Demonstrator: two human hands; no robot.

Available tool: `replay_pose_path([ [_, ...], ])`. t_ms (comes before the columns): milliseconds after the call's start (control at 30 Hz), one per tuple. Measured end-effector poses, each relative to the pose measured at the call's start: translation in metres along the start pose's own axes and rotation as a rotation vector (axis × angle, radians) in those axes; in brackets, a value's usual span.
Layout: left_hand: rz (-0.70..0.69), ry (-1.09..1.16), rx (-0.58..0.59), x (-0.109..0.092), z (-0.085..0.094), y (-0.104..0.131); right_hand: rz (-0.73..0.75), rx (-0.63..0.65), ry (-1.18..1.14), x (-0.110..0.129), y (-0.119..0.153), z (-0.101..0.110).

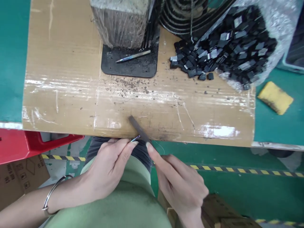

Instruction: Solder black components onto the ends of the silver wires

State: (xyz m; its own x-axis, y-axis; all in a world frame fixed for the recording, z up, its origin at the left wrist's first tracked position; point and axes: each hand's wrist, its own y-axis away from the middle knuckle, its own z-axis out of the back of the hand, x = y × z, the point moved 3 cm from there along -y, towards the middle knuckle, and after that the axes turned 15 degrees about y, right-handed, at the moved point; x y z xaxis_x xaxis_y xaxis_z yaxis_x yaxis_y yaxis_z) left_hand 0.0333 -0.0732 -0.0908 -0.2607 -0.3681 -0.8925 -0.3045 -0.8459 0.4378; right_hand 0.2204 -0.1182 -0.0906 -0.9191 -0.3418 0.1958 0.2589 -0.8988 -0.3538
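Observation:
My right hand grips a flat grey file, its index finger stretched along the tool. The file slants up and left over the near edge of the cardboard. Pinched in my left hand is a thin shiny metal rod, whose tip meets the file's side. Most of the rod is hidden by my fingers. A similar pointed metal rod, bluish along part of its length, lies on a black base plate farther back.
Cardboard covers the green table, with dark crumbs scattered on it. A grimy block and a black coil stand behind. Many small black connectors spill from a plastic bag. Right lies a yellow sponge; left, a red stool.

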Motion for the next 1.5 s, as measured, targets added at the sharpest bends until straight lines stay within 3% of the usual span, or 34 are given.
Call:
replay_pose_path([
  [100, -0.06, -0.093, -0.001, 0.003, -0.001, 0.001, 0.004, -0.012, -0.005, 0.002, -0.007, -0.003],
  [267, -0.041, -0.065, 0.027, -0.002, -0.001, 0.0, 0.002, 0.063, -0.026, -0.002, 0.008, 0.006],
  [533, 0.001, -0.024, 0.03, -0.001, 0.0, 0.001, -0.003, -0.003, -0.003, 0.001, -0.009, -0.001],
  [700, -0.12, -0.145, 0.019, -0.001, 0.0, 0.001, -0.017, 0.052, -0.001, -0.002, 0.01, 0.01],
  [900, -0.229, -0.391, -0.031, 0.002, -0.001, 0.002, 0.01, -0.021, -0.01, 0.004, -0.01, -0.004],
  [1067, -0.202, -0.361, -0.01, 0.004, -0.001, 0.002, -0.001, 0.079, -0.033, 0.0, 0.011, 0.008],
  [1300, -0.167, -0.223, 0.022, 0.002, 0.001, 0.002, -0.023, -0.02, 0.014, 0.002, -0.01, -0.003],
  [1500, -0.148, -0.22, 0.041, 0.004, 0.002, 0.002, -0.01, 0.059, -0.019, -0.002, 0.014, 0.008],
])
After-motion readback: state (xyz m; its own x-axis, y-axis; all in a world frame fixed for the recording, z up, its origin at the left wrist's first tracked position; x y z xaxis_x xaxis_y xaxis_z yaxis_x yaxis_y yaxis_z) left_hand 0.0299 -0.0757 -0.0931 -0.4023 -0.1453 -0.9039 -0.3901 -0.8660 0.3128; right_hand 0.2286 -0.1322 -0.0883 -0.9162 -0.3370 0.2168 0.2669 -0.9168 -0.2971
